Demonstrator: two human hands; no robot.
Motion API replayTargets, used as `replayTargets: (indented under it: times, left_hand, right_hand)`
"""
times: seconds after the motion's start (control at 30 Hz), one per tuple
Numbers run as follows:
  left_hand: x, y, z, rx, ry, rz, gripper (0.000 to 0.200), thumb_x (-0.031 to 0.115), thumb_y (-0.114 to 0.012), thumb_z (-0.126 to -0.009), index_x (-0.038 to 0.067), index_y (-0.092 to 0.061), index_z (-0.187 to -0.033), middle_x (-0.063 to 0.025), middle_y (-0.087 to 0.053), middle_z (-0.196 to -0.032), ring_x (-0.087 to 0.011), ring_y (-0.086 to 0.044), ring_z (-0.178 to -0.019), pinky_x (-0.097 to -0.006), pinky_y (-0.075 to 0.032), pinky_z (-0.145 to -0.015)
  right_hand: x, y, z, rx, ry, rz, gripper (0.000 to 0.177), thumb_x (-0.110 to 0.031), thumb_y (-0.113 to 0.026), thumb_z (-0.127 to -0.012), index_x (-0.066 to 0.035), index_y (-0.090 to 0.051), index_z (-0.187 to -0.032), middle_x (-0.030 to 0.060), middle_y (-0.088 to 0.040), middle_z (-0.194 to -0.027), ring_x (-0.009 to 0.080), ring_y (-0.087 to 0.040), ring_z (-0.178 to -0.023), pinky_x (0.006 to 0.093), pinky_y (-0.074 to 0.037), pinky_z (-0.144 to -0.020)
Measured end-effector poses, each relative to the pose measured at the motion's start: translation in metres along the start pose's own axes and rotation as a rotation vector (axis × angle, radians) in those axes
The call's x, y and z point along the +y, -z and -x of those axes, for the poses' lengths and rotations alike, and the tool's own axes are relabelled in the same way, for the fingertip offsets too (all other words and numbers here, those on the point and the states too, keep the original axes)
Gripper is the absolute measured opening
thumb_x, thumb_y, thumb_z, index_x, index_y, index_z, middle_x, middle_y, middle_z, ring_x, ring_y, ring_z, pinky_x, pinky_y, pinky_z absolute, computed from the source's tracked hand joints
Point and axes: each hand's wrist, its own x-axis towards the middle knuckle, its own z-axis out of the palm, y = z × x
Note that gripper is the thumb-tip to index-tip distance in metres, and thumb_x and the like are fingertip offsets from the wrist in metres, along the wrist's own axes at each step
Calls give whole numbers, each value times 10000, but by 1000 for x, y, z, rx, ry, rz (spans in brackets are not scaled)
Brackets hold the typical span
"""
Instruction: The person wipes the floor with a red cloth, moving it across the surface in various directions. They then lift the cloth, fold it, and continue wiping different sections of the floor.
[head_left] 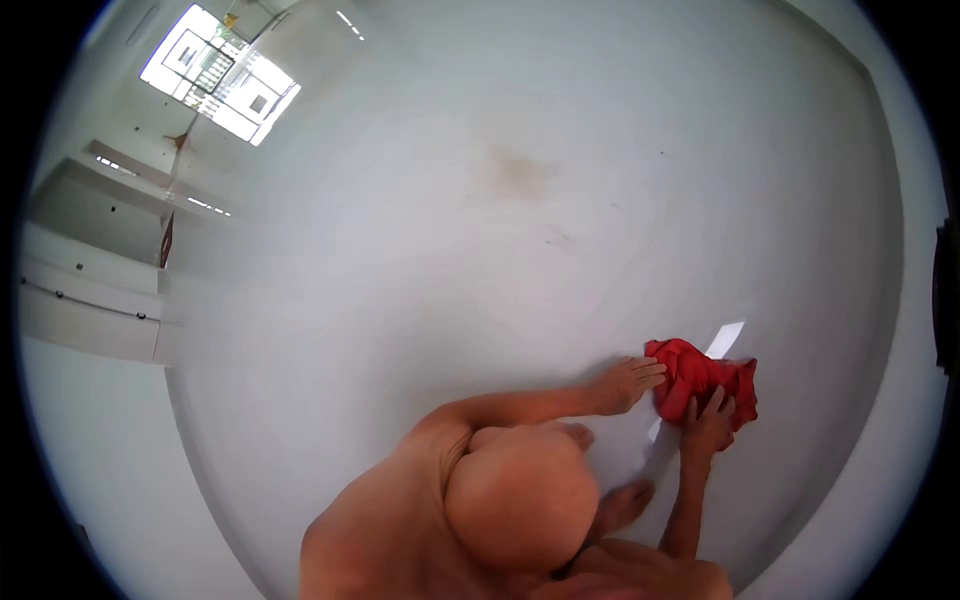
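Note:
A crumpled red cloth (pixel 682 372) lies on the pale, glossy floor (pixel 450 250) at the lower right. My left hand (pixel 630 384) is at the cloth's left edge, fingers stretched out with their tips touching it. On the cloth's near side rests my right hand (pixel 710 424), its fingers spread over the fabric. Part of the cloth is hidden under that hand. Whether the fingertips pinch any fabric cannot be made out.
My bent knee (pixel 520 500) and a bare foot (pixel 625 505) are close to the cloth. Walls border the floor at right and left. Built-in shelves (pixel 95 215) stand at the left, and a bright window (pixel 220 75) shows at upper left. A brownish smudge (pixel 518 172) marks the floor.

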Motion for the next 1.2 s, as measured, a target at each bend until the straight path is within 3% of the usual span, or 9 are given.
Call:
replayTargets:
  times: [0.1,0.2,0.33,0.4,0.67,0.77,0.93,1.03,1.2]
  left_hand:
    - [4,-4,-12,-43,1,19,438,37,-613,-918,49,-645,-1355,-119,-553,-1532,-307,-456,-1461,-499,-409,-1147]
    - [13,4,-8,-105,65,-2,427,52,-601,-938,55,-640,-1363,-118,-528,-1560,-305,-424,-1487,-502,-386,-1168]
    - [-1,6,0,-148,29,-70,385,71,-594,-956,57,-662,-1334,-155,-555,-1530,-333,-454,-1469,-487,-380,-1180]
    - [-14,11,3,86,-107,260,346,36,-556,-955,25,-695,-1272,-232,-644,-1404,-398,-592,-1332,-509,-425,-1151]
    - [22,52,-4,-238,-95,73,434,16,-587,-894,-3,-648,-1323,-206,-623,-1426,-399,-561,-1346,-508,-442,-1103]
    - [42,49,1,-373,-176,166,452,10,-586,-891,4,-638,-1340,-196,-604,-1450,-382,-552,-1358,-496,-446,-1099]
    - [65,-11,-9,-535,-331,232,466,45,-622,-891,15,-630,-1356,-177,-587,-1475,-357,-529,-1379,-478,-442,-1109]
    - [76,-18,-16,-571,-338,247,476,52,-635,-883,17,-629,-1358,-170,-585,-1480,-344,-511,-1399,-466,-440,-1114]
    - [66,-24,-15,-489,-303,318,458,24,-616,-892,11,-636,-1350,-168,-578,-1491,-344,-506,-1410,-449,-440,-1124]
  right_hand:
    - [9,-14,2,193,68,-50,601,-394,-715,-963,-112,-533,-1461,286,-518,-1424,441,-615,-1234,523,-549,-895]
    - [1,-17,-2,84,-16,-67,532,-354,-729,-939,-106,-580,-1386,265,-574,-1314,425,-665,-1094,536,-559,-823]
    - [13,-36,-11,233,179,-210,445,-324,-715,-919,-129,-633,-1310,234,-622,-1196,407,-679,-954,536,-557,-720]
    - [14,-36,-6,316,207,-186,356,-305,-700,-898,-151,-665,-1218,209,-638,-1124,389,-683,-913,518,-550,-671]
    - [-26,35,74,371,146,-180,225,-152,-706,-907,-105,-654,-1121,159,-576,-1050,343,-639,-835,488,-521,-640]
    - [1,30,123,350,-86,-175,240,-154,-686,-916,-70,-635,-1135,184,-552,-984,367,-618,-795,516,-517,-641]
    - [69,-37,168,293,-430,-191,517,-243,-696,-953,-77,-581,-1429,303,-532,-1380,486,-608,-1176,539,-557,-870]
    - [69,-36,175,125,-336,-179,673,-304,-701,-966,-71,-466,-1552,346,-418,-1541,511,-542,-1303,533,-545,-957]
    - [79,-63,155,158,-341,-72,706,-334,-703,-970,-45,-441,-1558,348,-405,-1563,489,-625,-1176,540,-551,-925]
